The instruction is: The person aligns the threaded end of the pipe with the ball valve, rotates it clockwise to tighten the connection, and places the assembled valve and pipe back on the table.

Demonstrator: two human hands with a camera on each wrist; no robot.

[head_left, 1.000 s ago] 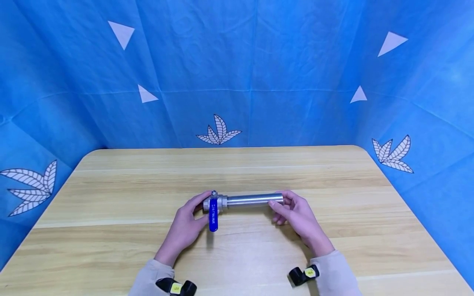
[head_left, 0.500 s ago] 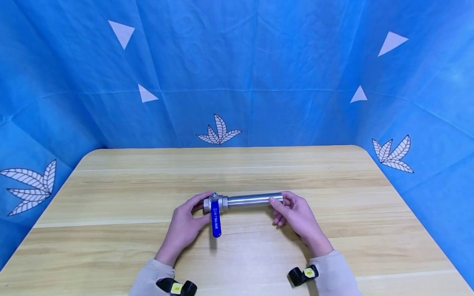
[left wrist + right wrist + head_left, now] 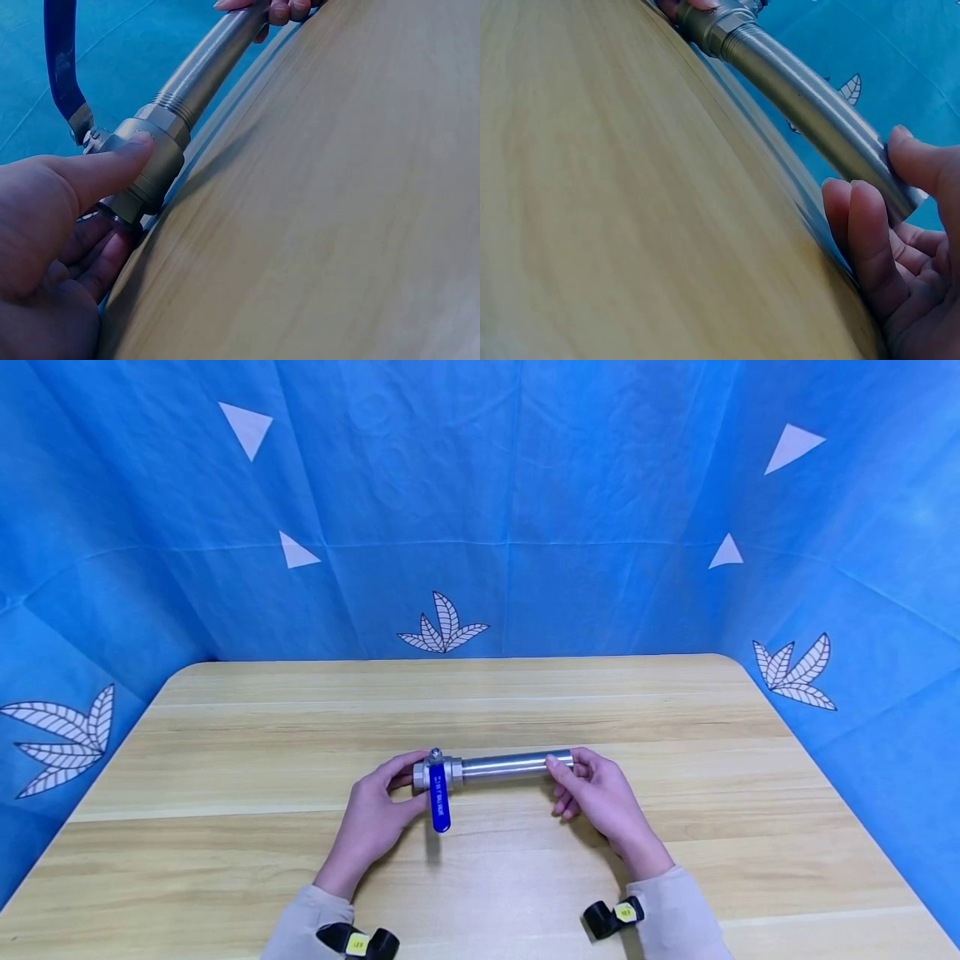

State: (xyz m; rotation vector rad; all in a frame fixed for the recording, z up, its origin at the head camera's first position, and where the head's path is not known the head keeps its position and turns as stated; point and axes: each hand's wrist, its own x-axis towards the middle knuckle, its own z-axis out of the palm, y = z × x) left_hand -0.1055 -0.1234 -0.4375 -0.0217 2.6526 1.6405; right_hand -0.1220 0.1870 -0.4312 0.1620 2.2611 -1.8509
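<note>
My left hand (image 3: 375, 818) grips the body of a steel ball valve (image 3: 161, 161), thumb on the near side. Its blue lever (image 3: 439, 797) points toward me in the head view, slanting slightly right. A smooth steel pipe (image 3: 510, 765) runs from the valve's right end. Some thread shows where the pipe meets the valve's hex end in both wrist views. My right hand (image 3: 607, 802) holds the pipe's far end between thumb (image 3: 915, 161) and fingers. In the wrist views, pipe and valve are held just above the tabletop, with a shadow below.
The wooden table (image 3: 262, 735) spreads on all sides of the hands, its far corners rounded. Blue cloth (image 3: 480, 510) with white triangles and leaf prints hangs behind and along both sides. A small black camera (image 3: 367, 942) is strapped to each sleeve.
The blue lever's free end has shifted right, dipping toward me and then rising a little. The valve has moved very slightly right. Both hands keep their holds, almost in place.
</note>
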